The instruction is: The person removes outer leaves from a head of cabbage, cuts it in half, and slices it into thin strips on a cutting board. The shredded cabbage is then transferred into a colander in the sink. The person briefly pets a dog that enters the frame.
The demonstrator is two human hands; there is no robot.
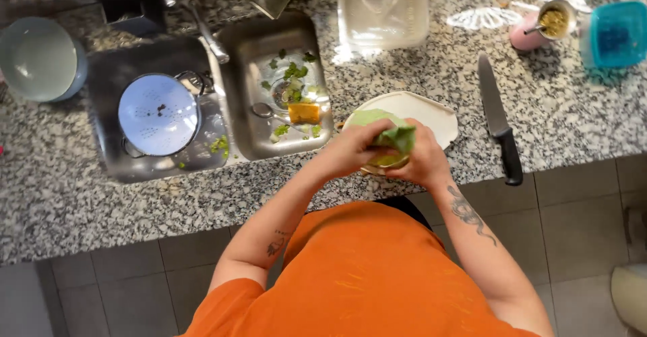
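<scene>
**Both hands on a cabbage at the counter's edge**

We see a pale green, round head of cabbage (381,135) held over the near rim of a white oval cutting board (431,116). Its outer leaves look smooth and slightly folded where they are gripped. The left hand (354,149) curls over the left side, fingers closed on the leaves; the right hand (423,162) wraps the right side, also closed on it (how far any leaf has come loose, we cannot tell).

The surface is a speckled grey granite counter (101,195) with grey floor tiles below. Set into it is a steel double sink (232,87): the left basin holds a white enamel colander (159,114), the right one green scraps and a yellow sponge (304,112). A black-handled kitchen knife (497,118) lies on the counter right of the board, apart from it.

At the back stand a clear plastic rectangular tub (383,8), a pink cup with a metal straw (547,23) and a blue square plastic container (617,34). A pale green round bowl (37,59) sits far left.
</scene>
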